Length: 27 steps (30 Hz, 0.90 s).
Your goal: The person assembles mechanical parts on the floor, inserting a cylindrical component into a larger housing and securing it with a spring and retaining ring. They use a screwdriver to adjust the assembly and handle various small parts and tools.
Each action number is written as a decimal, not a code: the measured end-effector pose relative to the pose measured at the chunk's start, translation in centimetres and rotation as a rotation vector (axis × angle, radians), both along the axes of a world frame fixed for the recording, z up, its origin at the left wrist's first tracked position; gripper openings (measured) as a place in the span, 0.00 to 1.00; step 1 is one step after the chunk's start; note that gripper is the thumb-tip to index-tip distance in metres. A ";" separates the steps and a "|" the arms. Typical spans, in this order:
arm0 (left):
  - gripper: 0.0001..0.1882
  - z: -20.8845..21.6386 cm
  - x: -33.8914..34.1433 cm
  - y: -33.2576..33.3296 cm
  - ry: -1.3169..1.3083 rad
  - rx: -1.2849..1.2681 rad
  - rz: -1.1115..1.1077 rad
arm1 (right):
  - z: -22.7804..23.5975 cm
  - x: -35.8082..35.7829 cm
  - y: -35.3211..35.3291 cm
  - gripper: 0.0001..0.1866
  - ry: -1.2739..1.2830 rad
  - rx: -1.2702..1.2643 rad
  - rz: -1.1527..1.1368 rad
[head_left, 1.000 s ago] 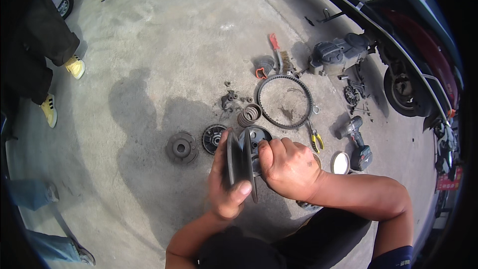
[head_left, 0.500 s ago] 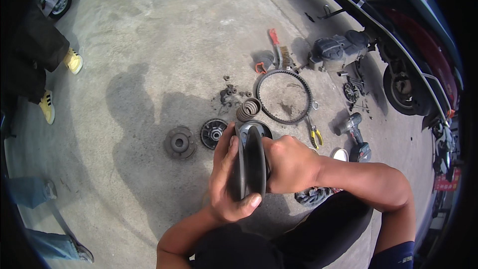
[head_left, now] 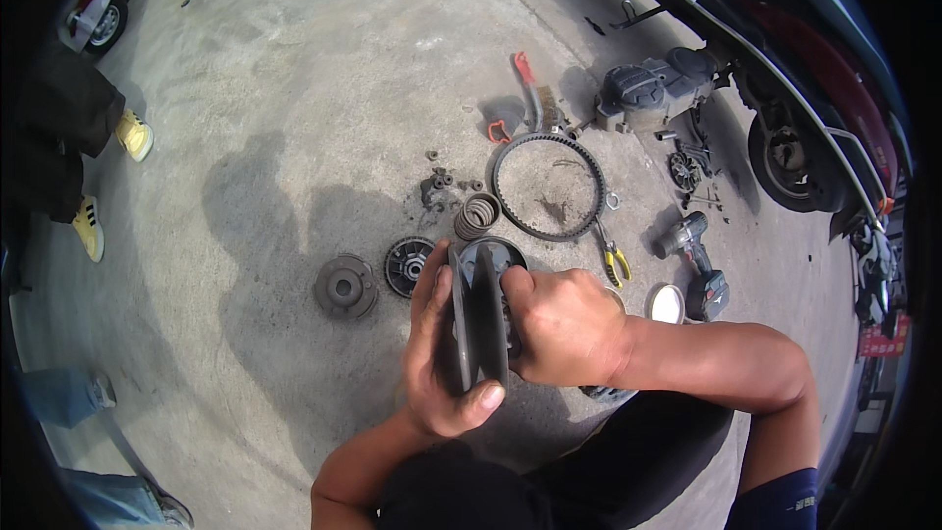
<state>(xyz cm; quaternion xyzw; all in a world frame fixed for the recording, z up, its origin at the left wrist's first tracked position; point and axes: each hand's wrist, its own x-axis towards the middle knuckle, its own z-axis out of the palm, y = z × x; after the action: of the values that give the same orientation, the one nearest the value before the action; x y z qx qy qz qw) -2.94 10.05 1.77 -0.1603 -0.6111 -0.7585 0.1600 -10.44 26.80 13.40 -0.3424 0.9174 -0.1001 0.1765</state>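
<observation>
Upright in front of me is a dark metal pulley [head_left: 483,319] with two flared discs and a V-shaped groove between them. My left hand [head_left: 439,378] grips its left side, fingers along the outer disc and thumb at the bottom edge. Against the right face is my right hand [head_left: 571,329], closed in a fist; what its fingers grip is hidden. Just beyond, on the concrete, are a coil spring [head_left: 477,216] and a round metal bowl-like part [head_left: 512,251], partly covered by the pulley. To the left lie a finned disc [head_left: 407,266] and a hubbed round part [head_left: 345,287].
A toothed drive belt [head_left: 497,188] lies beyond the spring, with a red-handled wire brush [head_left: 535,103] behind it. Yellow-handled pliers [head_left: 617,267], a cordless power tool [head_left: 693,253] and a white-topped round container [head_left: 667,303] are rightward. A scooter [head_left: 800,88] stands right; bystanders' shoes [head_left: 135,135] show left.
The whole view has shifted slightly, so the floor items sit a little further left. Both hands keep their places on the pulley, which has turned slightly.
</observation>
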 end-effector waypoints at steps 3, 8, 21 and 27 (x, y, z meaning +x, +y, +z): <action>0.61 0.0 0.0 0.0 -0.042 0.000 0.042 | -0.9 0.2 0.2 0.12 0.314 -0.137 0.149; 0.59 0.0 -0.3 -0.6 0.093 -0.065 0.051 | 0.0 -0.2 -0.1 0.15 0.035 -0.019 0.040; 0.59 -0.6 0.6 -0.2 0.072 0.023 -0.008 | 1.2 0.5 0.0 0.29 -0.080 0.067 -0.034; 0.65 0.4 1.5 -0.2 -0.091 0.124 -0.118 | 1.8 0.8 0.6 0.24 -0.216 0.122 -0.050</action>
<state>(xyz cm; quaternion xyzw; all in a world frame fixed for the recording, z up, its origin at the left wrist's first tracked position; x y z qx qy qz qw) -1.49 9.85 2.17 -0.1513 -0.5590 -0.8095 0.0968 -9.60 27.36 15.18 -0.2954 0.9056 -0.0849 0.2924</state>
